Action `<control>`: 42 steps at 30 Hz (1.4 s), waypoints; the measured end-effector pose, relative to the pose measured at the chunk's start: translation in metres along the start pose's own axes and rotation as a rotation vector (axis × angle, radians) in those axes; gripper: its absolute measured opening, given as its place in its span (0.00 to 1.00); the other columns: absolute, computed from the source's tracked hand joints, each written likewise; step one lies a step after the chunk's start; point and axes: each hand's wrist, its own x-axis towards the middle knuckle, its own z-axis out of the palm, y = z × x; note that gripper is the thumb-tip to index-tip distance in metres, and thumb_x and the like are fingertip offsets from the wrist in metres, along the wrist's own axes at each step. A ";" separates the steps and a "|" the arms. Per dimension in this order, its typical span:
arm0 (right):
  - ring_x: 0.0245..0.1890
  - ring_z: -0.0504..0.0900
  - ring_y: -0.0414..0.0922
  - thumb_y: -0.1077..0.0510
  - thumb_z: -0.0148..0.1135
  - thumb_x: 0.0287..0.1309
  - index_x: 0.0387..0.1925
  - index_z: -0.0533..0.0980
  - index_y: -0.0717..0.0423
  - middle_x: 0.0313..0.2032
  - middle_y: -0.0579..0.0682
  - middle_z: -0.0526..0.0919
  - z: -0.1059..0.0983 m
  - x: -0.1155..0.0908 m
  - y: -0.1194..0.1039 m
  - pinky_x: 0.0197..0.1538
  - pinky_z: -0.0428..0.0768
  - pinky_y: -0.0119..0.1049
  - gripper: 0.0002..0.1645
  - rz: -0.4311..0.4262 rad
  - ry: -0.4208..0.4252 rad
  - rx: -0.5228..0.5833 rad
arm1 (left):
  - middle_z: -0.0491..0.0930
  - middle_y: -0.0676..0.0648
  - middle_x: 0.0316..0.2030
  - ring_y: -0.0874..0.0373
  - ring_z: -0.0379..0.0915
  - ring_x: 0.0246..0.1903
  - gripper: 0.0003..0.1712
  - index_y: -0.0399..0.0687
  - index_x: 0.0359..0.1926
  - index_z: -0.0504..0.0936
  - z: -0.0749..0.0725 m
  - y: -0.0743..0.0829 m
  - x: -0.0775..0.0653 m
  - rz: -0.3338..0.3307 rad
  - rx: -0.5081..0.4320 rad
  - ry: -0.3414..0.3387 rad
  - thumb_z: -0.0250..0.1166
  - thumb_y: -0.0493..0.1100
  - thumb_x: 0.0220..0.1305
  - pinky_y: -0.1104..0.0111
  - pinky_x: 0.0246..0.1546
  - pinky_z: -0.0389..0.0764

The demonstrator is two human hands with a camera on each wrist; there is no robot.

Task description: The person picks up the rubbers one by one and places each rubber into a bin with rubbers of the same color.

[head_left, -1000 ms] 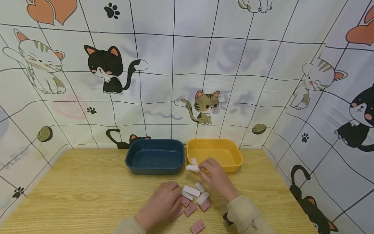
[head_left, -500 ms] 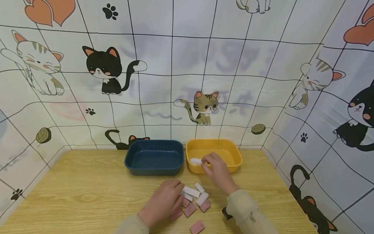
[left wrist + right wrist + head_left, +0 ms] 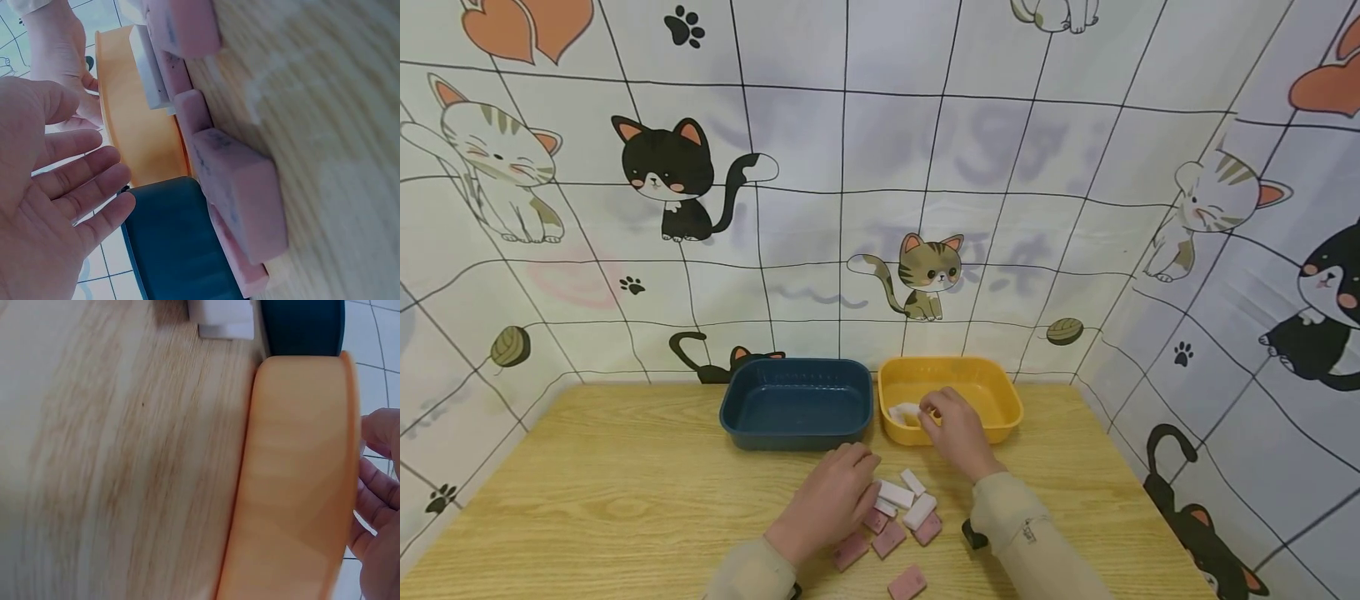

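Note:
My right hand (image 3: 957,429) reaches over the front rim of the yellow tray (image 3: 1000,429), its fingertips beside white blocks (image 3: 901,411) lying inside. In the right wrist view, a gap shows between the thumb and the fingers (image 3: 373,487). Above the left side of a small pile, my left hand (image 3: 831,500) hovers with its fingers extended; nothing is in its palm in the left wrist view. White oblong blocks (image 3: 897,495) lie in that pile, among and over pink rectangular blocks (image 3: 889,539) with small dark marks.
A dark blue tray (image 3: 797,437) stands left of the yellow one, close beside it. One pink block (image 3: 907,582) lies apart at the front of the wooden table (image 3: 625,500). A cat-patterned sheet (image 3: 805,283) rises behind the trays.
My right hand has carried a white block from the yellow tray's front rim down inside and let go of it. My left hand has shifted slightly forward and right, uncovering pink blocks.

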 end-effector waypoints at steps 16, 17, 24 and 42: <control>0.31 0.78 0.47 0.62 0.71 0.61 0.32 0.81 0.54 0.33 0.50 0.81 0.004 0.012 0.004 0.43 0.78 0.50 0.05 0.154 -0.084 -0.087 | 0.79 0.51 0.45 0.56 0.74 0.43 0.10 0.45 0.48 0.84 0.000 0.001 0.004 0.001 -0.003 0.005 0.62 0.44 0.74 0.61 0.46 0.79; 0.31 0.77 0.46 0.62 0.71 0.61 0.32 0.81 0.54 0.33 0.50 0.80 0.004 0.013 0.004 0.43 0.78 0.50 0.05 0.159 -0.094 -0.089 | 0.79 0.51 0.45 0.56 0.75 0.43 0.10 0.44 0.48 0.84 0.000 0.001 0.004 0.000 -0.002 0.006 0.62 0.44 0.73 0.61 0.46 0.79; 0.26 0.73 0.42 0.63 0.69 0.62 0.27 0.82 0.54 0.27 0.47 0.79 0.000 0.008 0.006 0.36 0.75 0.43 0.08 0.092 -0.095 -0.076 | 0.80 0.50 0.45 0.56 0.75 0.44 0.10 0.44 0.48 0.84 -0.004 0.002 0.003 0.003 0.009 0.027 0.63 0.44 0.73 0.61 0.46 0.80; 0.31 0.80 0.48 0.65 0.71 0.59 0.31 0.85 0.57 0.31 0.51 0.84 -0.012 -0.004 -0.010 0.38 0.78 0.46 0.02 -0.111 0.049 -0.077 | 0.79 0.51 0.45 0.57 0.75 0.43 0.10 0.44 0.48 0.84 -0.010 0.004 -0.003 0.012 0.028 0.060 0.64 0.44 0.72 0.62 0.44 0.79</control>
